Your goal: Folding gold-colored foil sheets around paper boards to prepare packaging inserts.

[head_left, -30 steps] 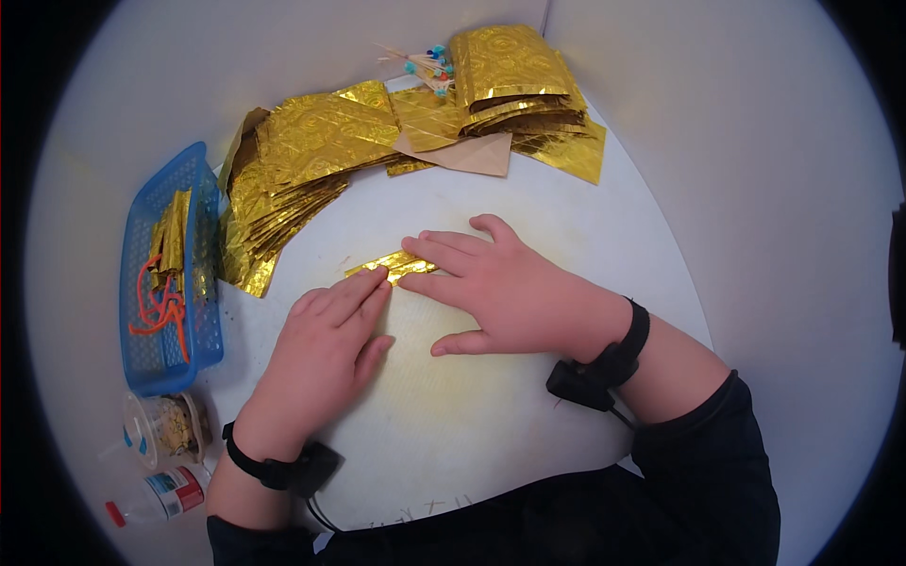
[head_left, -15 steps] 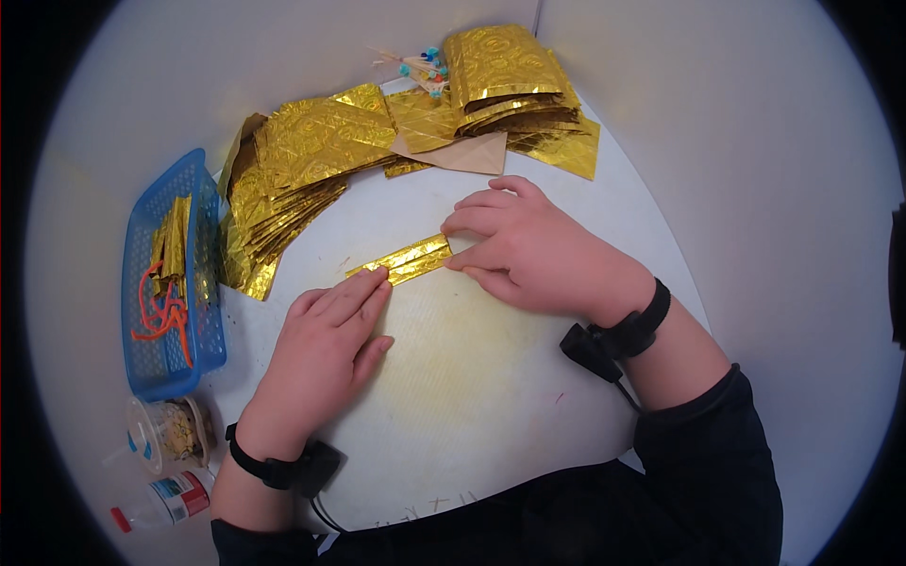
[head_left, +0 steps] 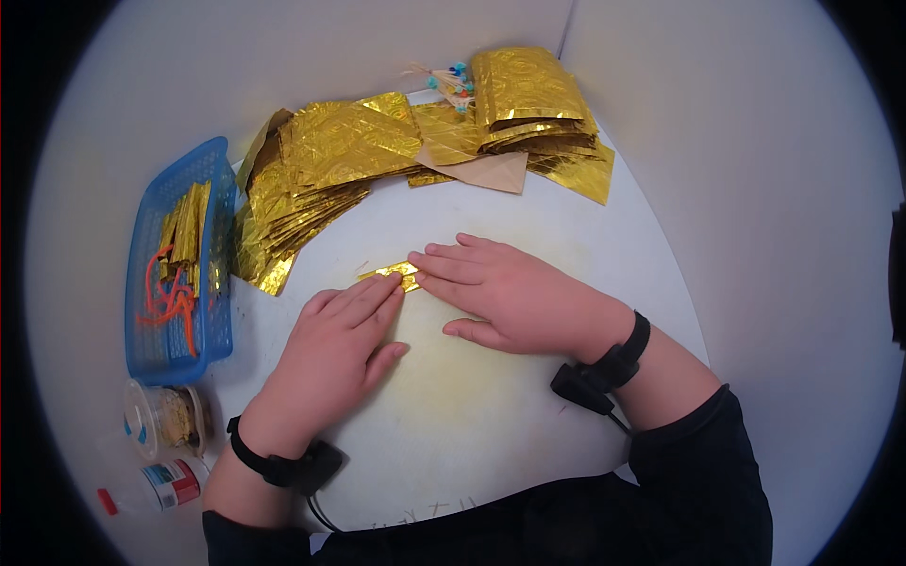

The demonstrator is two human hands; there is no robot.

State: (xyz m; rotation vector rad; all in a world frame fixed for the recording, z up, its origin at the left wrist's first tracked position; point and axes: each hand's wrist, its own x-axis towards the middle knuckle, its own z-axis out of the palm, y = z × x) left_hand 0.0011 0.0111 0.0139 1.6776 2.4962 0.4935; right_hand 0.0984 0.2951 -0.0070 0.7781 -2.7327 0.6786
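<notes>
The basket [head_left: 220,283], blue and perforated, stands at the left edge of the white worktop [head_left: 472,406]. The strip [head_left: 404,269], narrow and shiny gold, lies on the worktop to the right of the basket, well apart from it, partly hidden under fingers.

The left hand [head_left: 326,363], on the basket's right, lies palm down with its long fingers close together and the thumb apart; the fingertips press on the strip. The right hand [head_left: 524,297], farther right from the basket, is also palm down, its long fingers stretched out over the strip's right end and its thumb apart. Neither hand is clamped on anything.

Folded gold pieces [head_left: 189,226] and orange cords [head_left: 175,297] lie in the basket. Just beside it on the right, toward its far end, spreads a fanned gold stack [head_left: 344,141]. Farther right of the basket are a brown sheet [head_left: 495,173], picks [head_left: 451,85] with coloured ends and a second gold stack [head_left: 528,90]. On the basket's near side are a tub [head_left: 160,420] and a bottle [head_left: 160,486] with a red cap.
</notes>
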